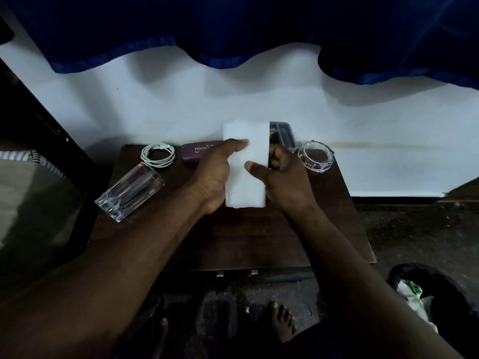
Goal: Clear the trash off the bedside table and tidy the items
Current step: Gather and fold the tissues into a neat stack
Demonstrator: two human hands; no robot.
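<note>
We hold a folded white tissue [246,187] over the dark worktop [246,242], our left hand [215,174] and right hand [282,180] each pinching a long edge, thumbs on top. A glass [129,194] lies on its side at the left.

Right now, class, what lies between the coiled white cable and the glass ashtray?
The head view shows a purple box, the folded white paper gripped by the left hand and right hand, and a dark tray partly hidden behind it.
</note>
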